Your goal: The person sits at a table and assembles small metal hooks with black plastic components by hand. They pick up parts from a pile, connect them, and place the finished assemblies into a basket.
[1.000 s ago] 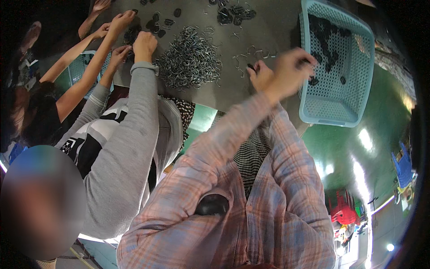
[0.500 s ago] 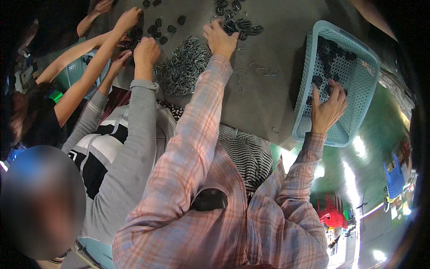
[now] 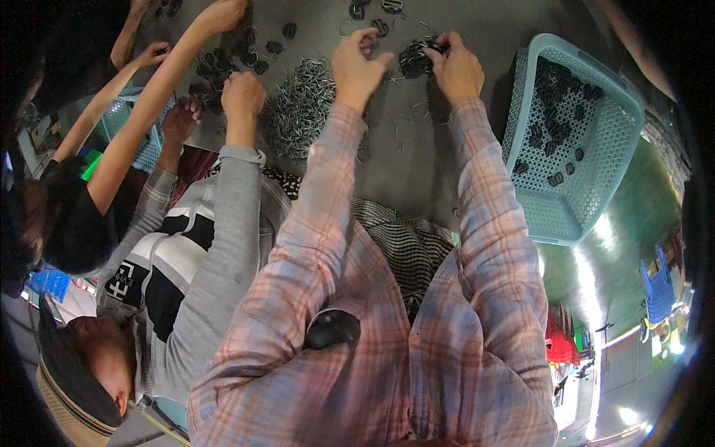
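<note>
My left hand (image 3: 359, 71) is over the grey table, thumb spread from the curled fingers, with nothing visible in it. Just beyond its fingertips lies a black plastic buckle (image 3: 380, 27). My right hand (image 3: 458, 71) is closed, its fingers and thumb pinched at the edge of a cluster of black buckles (image 3: 414, 58) with metal hooks sticking out. A dark piece shows at those fingertips, partly hidden. To the left of my left forearm lies a heap of silvery wire hooks (image 3: 302, 108).
A light blue plastic basket (image 3: 514, 123) holding black buckles stands at the right. Loose hooks (image 3: 402, 123) lie before my hands. On the left, a co-worker's hand (image 3: 243, 97) in a grey sleeve and other people's arms reach over more black buckles (image 3: 214, 68).
My right hand has come out of the blue basket and moved left to the buckle cluster. My left hand has shifted slightly left, away from that cluster. The co-workers' hands have moved too.
</note>
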### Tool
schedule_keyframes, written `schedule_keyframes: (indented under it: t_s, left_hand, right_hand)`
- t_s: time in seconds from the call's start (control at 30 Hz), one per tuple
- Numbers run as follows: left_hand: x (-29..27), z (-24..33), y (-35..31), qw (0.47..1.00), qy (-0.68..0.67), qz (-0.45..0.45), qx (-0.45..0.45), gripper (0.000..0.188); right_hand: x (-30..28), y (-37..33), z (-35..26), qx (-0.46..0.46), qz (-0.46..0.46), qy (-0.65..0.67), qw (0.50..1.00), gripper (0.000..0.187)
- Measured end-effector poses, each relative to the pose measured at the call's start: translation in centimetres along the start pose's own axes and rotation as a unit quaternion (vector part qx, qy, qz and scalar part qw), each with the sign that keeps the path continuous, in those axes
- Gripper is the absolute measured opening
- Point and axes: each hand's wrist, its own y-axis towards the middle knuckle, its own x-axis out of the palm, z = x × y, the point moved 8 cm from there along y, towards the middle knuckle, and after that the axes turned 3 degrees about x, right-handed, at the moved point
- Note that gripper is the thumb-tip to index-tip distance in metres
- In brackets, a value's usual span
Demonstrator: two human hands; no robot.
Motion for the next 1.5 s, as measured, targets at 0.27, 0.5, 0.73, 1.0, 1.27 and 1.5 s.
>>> schedule_keyframes:
  t_s: [0.27, 0.5, 0.73, 1.0, 1.27, 1.5]
  left_hand:
    - [5.5, 0.7, -0.9, 0.976, 0.031, -0.216, -0.022, 0.032]
    - [2.2, 0.8, -1.3, 0.98, -0.033, -0.182, -0.067, 0.03]
    - [1.8, -0.3, -1.2, 0.98, 0.077, -0.151, -0.102, 0.029]
    - [1.1, -2.3, -2.9, 0.86, -0.418, -0.132, -0.26, 0.014]
    - [-0.2, -2.8, -2.1, 0.875, -0.372, -0.12, -0.287, 0.022]
    - [0.2, -5.5, -0.3, 0.787, -0.556, -0.042, -0.265, 0.034]
  right_hand:
    - [-2.8, -3.3, 2.5, 0.027, -0.084, 0.131, 0.987, 0.035]
    - [-2.9, -4.5, 4.8, -0.066, 0.044, 0.19, 0.979, 0.034]
    - [-0.9, -5.0, 5.9, 0.081, -0.082, 0.231, 0.966, 0.027]
    - [-0.5, -5.9, 5.1, 0.093, -0.123, 0.413, 0.898, 0.042]
    - [-1.0, -4.7, 0.9, 0.115, -0.191, 0.667, 0.711, 0.024]
    - [-2.3, -2.1, -0.5, 0.022, -0.043, 0.084, 0.995, 0.03]
